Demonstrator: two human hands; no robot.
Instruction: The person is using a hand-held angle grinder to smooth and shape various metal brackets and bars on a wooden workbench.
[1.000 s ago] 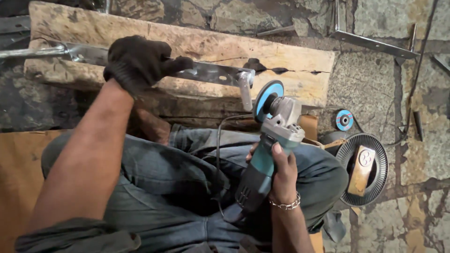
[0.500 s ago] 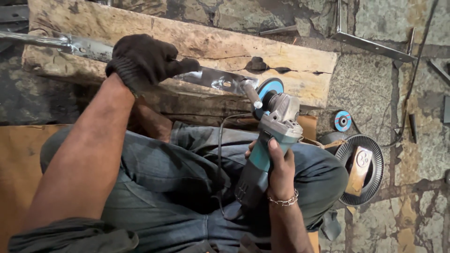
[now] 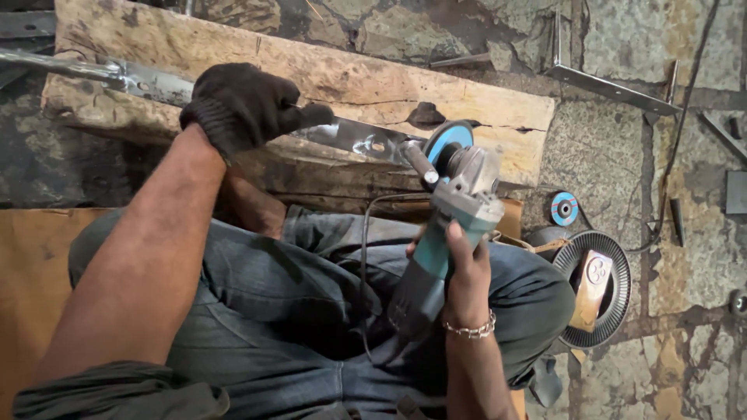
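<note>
Bar: flat metal bar (image 3: 233,109) lay across a wooden plank (image 3: 327,78) in the upper half of the frame, running from the upper left toward centre.
Left hand: gloved left hand (image 3: 241,105) was closed over the bar near its middle, pressing it on the plank.
Right hand: bare right hand (image 3: 463,268) gripped the body of one teal angle grinder (image 3: 443,225), centre right.
Disc: the grinder's blue disc (image 3: 447,144) met the bar's right end.
Spare discs: one small blue disc (image 3: 564,208) and one large dark disc (image 3: 595,288) lay on the stone floor (image 3: 685,257), right of the hands.
</note>
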